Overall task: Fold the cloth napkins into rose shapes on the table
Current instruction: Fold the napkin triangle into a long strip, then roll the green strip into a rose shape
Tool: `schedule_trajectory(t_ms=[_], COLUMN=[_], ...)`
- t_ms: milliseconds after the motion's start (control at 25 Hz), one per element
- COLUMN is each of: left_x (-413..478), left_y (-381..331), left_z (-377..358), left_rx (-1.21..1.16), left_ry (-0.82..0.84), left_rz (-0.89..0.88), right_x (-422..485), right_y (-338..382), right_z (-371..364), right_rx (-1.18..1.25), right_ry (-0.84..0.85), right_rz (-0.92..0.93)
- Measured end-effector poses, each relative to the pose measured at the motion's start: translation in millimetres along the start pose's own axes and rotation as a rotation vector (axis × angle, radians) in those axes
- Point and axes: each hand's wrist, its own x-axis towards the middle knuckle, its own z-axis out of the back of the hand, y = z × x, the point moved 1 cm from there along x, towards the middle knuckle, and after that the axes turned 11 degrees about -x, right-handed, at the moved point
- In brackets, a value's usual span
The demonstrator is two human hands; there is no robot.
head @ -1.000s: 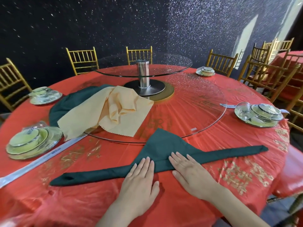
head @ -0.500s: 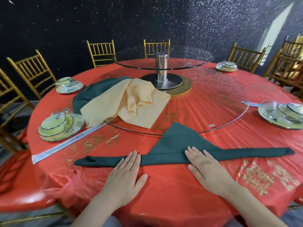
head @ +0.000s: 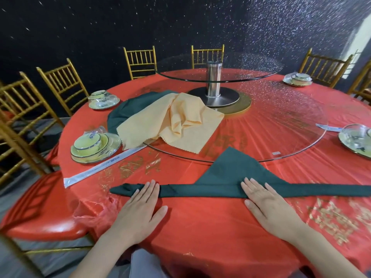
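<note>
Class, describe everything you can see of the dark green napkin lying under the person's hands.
The dark green napkin is matte cloth, lying flat on the red tablecloth. Its near edge is folded into a long band, and a triangular point reaches over the rim of the glass turntable. The left hand presses flat near its left end, the right hand near its middle. Its right end leaves the frame.
</note>
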Motion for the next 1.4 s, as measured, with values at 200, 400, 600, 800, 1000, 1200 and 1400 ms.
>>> schedule_trajectory(t_ms=[200,400,600,800,1000,1200,1400], left_x=[-4,10,34,62,67,67,75], left_y=[12,-11,-98,-112,-107,-133,-184], left_z=[4,25,4,-14,-19,-27,-39], left_rx=[0.010,0.003,-0.053,-0.091,-0.056,-0.034,0.016], left_ry=[-0.008,-0.119,-0.120,-0.182,-0.248,-0.260,-0.264], left_rz=[0.045,0.019,-0.355,-0.462,-0.508,-0.624,-0.741], right_x=[-1,0,1,0,-10,-27,-52], right_y=[-1,1,0,-10,-34,-52,-91], right_z=[-2,1,-2,8,17,22,24], right_rx=[0.015,-0.015,-0.012,0.051,-0.008,-0.092,-0.172], right_ry=[0.003,0.007,-0.024,-0.039,-0.248,-0.281,-0.217], right_rz=[-0.005,0.000,0.023,0.027,-0.006,-0.051,-0.174])
